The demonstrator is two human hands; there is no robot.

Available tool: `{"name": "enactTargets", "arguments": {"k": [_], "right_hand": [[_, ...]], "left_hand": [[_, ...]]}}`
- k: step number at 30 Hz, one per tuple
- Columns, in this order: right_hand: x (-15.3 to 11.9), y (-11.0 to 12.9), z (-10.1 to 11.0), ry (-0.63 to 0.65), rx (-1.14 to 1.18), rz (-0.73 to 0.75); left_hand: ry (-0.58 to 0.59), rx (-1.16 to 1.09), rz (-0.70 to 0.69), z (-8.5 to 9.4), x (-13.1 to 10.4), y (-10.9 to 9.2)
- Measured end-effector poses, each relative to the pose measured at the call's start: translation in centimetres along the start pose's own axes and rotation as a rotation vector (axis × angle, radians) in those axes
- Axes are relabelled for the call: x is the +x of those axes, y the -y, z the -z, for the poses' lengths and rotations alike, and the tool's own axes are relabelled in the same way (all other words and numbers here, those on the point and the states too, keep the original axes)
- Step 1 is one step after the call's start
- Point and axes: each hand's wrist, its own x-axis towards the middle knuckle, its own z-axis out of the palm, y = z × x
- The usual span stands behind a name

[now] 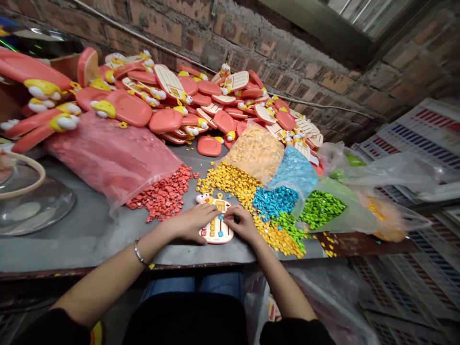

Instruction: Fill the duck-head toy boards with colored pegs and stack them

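Observation:
A cream toy board (225,235) with a duck head lies on the grey table cover, with red, yellow and blue pieces in its slots. My left hand (196,221) rests over the board's left side, its fingers closed on that edge. At the right side, my right hand (244,223) has its thumb and fingers pinched together near a blue piece; what they hold, if anything, is too small to make out. Behind the board are piles of small red pieces (167,192), yellow pieces (230,179), blue pieces (275,202) and green pieces (322,209).
Plastic bags of pieces, including a large red one (118,155), stand behind the piles. Many duck-headed boards (167,120) are heaped against the brick wall (230,38). A clear round lid (34,206) sits at the left. Printed boxes (420,134) are stacked at the right.

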Motion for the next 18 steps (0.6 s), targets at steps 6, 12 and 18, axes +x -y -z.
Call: {"name": "enactTargets", "arguments": {"k": [6,12,18], "right_hand": [[2.6,-1.2,2.0,-0.131,-0.13,-0.055],[6.0,-2.6,1.3,0.029,-0.416,-0.083],[3.5,-1.8,2.0,-0.03,-0.173,0.002]], "left_hand": [[0.019,0.031,-0.021,0.5,-0.1,-0.3],[0.047,0.059,-0.021,1.1,-0.2,-0.6],[0.041,0.036,-0.02,1.3,-0.3,-1.1]]}}
